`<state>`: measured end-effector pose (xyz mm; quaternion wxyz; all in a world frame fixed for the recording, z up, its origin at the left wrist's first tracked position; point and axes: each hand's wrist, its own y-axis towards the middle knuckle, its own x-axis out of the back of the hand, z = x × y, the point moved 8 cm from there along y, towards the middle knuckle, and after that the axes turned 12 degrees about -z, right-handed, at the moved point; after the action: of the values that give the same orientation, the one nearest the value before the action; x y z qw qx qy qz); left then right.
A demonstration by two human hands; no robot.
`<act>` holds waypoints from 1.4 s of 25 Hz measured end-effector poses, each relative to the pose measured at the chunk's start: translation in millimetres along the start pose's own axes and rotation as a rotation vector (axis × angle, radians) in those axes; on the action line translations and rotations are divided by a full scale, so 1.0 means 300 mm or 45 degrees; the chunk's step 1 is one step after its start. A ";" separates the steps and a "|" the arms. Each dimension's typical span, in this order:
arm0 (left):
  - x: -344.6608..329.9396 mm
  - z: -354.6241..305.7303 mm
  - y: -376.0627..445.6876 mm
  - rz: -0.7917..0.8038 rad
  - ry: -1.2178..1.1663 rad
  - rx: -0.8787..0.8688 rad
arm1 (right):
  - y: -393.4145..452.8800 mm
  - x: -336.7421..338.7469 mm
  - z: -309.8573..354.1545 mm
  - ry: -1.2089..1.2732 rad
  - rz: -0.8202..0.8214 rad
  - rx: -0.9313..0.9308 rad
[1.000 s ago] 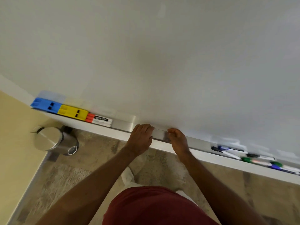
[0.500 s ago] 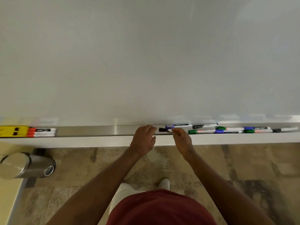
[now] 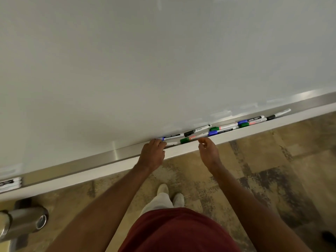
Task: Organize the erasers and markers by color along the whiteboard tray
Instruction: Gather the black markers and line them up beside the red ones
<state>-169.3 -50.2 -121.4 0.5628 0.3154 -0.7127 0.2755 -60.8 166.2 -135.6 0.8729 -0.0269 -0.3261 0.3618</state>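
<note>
1. The whiteboard (image 3: pixel 163 60) is a smooth, pale, faintly glossy sheet; below it runs the whiteboard tray (image 3: pixel 116 154), a long narrow ledge of brushed metal with a white front lip, sloping up toward the right in the head view.
2. The floor (image 3: pixel 263 160) is mottled tan and dark carpet, and a round brushed-steel bin (image 3: pixel 23 220) stands at lower left.
3. In the tray, right of centre, lies a loose row of slim white-barrelled markers: a blue-capped marker (image 3: pixel 171 136), a black-capped marker (image 3: pixel 197 130), a green-capped marker (image 3: pixel 193 138), a second blue-capped marker (image 3: pixel 221 131), another green one (image 3: pixel 223 126), a further blue and green pair (image 3: pixel 251 120), and a black-capped one (image 3: pixel 279 114) farthest right.
4. A short white marker barrel (image 3: pixel 172 143) lies at the front edge just beside the left hand.
5. At the far left edge, a stacked group of white markers (image 3: pixel 10 183) rests in the tray, well apart from the rest.
6. The left hand (image 3: pixel 152 155) has its fingers curled over the tray lip, tips touching the end of the blue-capped marker; whether its grip is closed on it I cannot tell.
7. The right hand (image 3: pixel 208 150) has thumb and forefinger drawn close at the barrel of the green-capped marker; whether that grip actually holds it I cannot tell.
</note>
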 end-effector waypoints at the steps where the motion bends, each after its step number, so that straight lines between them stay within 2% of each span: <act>1: -0.006 0.000 0.011 0.011 0.046 -0.017 | 0.019 0.015 0.015 -0.043 -0.031 0.046; 4: -0.029 -0.001 0.038 0.045 0.112 -0.027 | 0.082 0.058 0.093 -0.286 -0.128 0.312; 8: -0.052 0.000 0.046 0.054 0.085 0.007 | 0.146 0.033 0.196 -0.793 -0.105 0.687; 13: -0.065 -0.003 0.054 0.059 0.070 0.025 | 0.203 -0.018 0.199 -1.264 0.014 0.844; 17: -0.055 -0.022 0.074 0.020 0.057 0.086 | 0.239 -0.015 0.176 -1.336 0.072 0.896; 22: -0.015 -0.102 0.101 -0.125 0.042 0.121 | 0.276 0.014 0.173 -1.272 0.142 1.088; 26: 0.010 -0.165 0.145 -0.102 0.066 0.226 | 0.309 0.048 0.150 -1.276 0.205 1.243; 30: 0.029 -0.184 0.161 -0.132 -0.108 0.416 | 0.349 0.052 0.143 -1.314 0.282 1.324; 35: 0.047 -0.200 0.157 -0.301 -0.455 0.599 | 0.354 0.058 0.145 -1.256 0.240 1.374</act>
<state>-169.9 23.2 -96.4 0.3686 0.5609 -0.6754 0.3056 -142.5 247.4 -121.9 0.4817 0.5443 -0.4540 0.5154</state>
